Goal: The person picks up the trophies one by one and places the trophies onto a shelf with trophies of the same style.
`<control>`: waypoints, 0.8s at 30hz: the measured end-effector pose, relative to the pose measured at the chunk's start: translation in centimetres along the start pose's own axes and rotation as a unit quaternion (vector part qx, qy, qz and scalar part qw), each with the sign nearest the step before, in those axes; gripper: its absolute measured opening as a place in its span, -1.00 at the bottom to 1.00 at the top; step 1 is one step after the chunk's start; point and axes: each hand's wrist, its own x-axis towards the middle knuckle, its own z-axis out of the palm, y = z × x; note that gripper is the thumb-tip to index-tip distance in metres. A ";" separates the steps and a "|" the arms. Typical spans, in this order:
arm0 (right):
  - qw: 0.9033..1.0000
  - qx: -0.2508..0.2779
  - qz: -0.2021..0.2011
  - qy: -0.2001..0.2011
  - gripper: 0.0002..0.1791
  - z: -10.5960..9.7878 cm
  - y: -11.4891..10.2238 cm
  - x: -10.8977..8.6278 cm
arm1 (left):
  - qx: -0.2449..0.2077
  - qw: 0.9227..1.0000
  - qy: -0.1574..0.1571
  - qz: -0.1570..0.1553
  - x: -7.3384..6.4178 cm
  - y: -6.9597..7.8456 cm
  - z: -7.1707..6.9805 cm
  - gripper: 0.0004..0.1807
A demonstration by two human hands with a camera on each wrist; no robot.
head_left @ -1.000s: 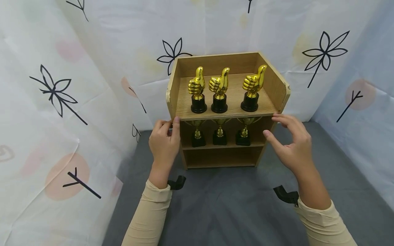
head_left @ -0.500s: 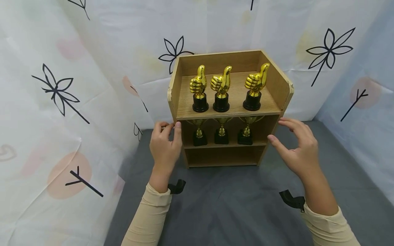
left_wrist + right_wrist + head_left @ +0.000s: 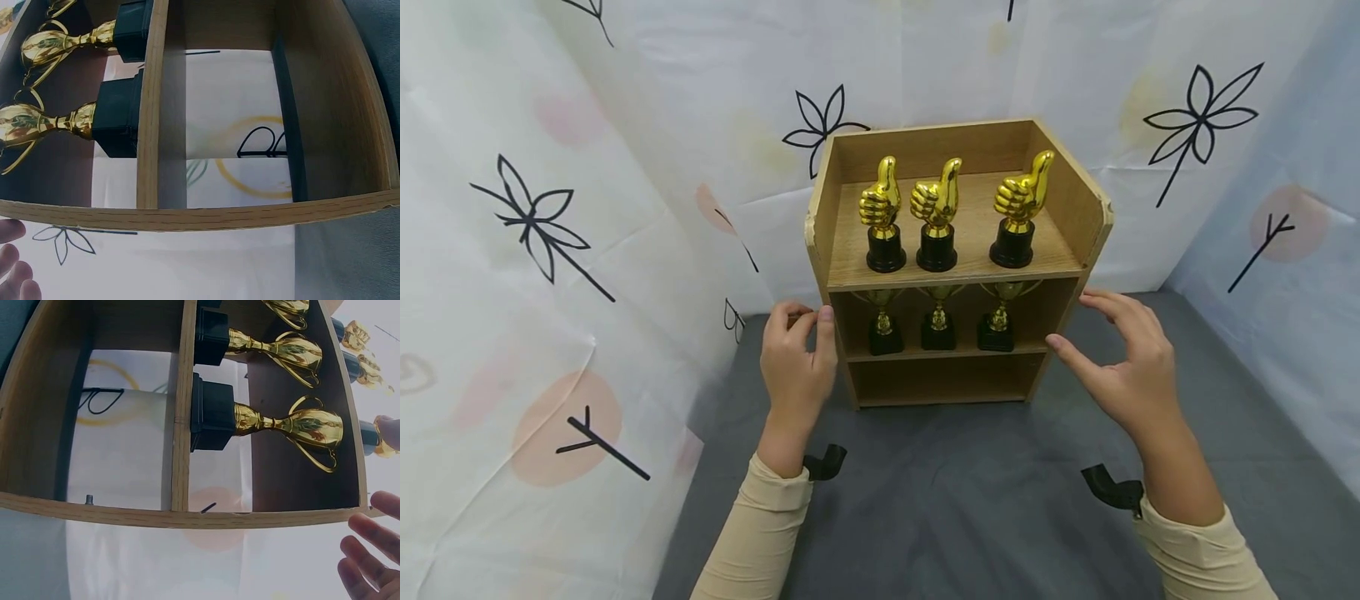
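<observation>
A small wooden shelf (image 3: 955,277) stands upright on a grey cloth. On its top board are three gold thumbs-up trophies (image 3: 936,200) with black bases. The middle level holds three gold cup trophies (image 3: 997,321), their upper parts hidden by the top board in the head view. My left hand (image 3: 797,358) is beside the shelf's left side, thumb raised and fingers loosely bent, gripping nothing. On the other side my right hand (image 3: 1123,362) has thumb and fingers spread near the right panel; whether the fingertips touch it I cannot tell. Both wrist views show fingers outside the side panels.
White cloth walls (image 3: 700,108) with printed flowers surround the scene at the back and sides. Grey cloth (image 3: 955,492) covers the surface in front. The lowest shelf level (image 3: 943,382) has no back panel in the wrist views.
My left hand has come down and slightly away from the shelf's upper left edge. The right hand has shifted a little outward and down. The trophies keep their places on the shelf.
</observation>
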 end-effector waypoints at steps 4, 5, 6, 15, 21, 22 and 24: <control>1.000 -0.002 -0.002 0.001 -0.25 0.0 0.1 -0.1 | -0.008 1.000 0.002 0.006 -0.2 -0.2 -0.1 -0.51; 1.000 -0.001 -0.002 0.003 -0.23 0.0 0.2 -0.1 | -0.010 1.000 0.005 0.008 -0.3 -0.3 -0.2 -0.52; 1.000 -0.002 -0.003 0.003 -0.20 0.0 0.2 -0.1 | -0.012 1.000 0.007 0.009 -0.4 -0.3 -0.2 -0.54; 1.000 -0.014 0.000 0.008 -0.31 -0.2 0.6 -0.6 | 0.000 1.000 -0.012 0.021 -1.2 -0.7 -0.4 -0.46; 1.000 -0.022 0.004 0.003 -0.40 -0.6 0.6 -1.0 | 0.011 0.999 -0.036 0.030 -1.6 -1.1 -0.6 -0.44; 1.000 -0.023 0.004 0.002 -0.40 -0.6 0.6 -1.0 | 0.011 0.999 -0.038 0.032 -1.6 -1.1 -0.7 -0.44; 1.000 -0.025 0.005 0.003 -0.39 -0.7 0.7 -0.9 | 0.012 0.999 -0.041 0.033 -1.7 -1.4 -0.9 -0.43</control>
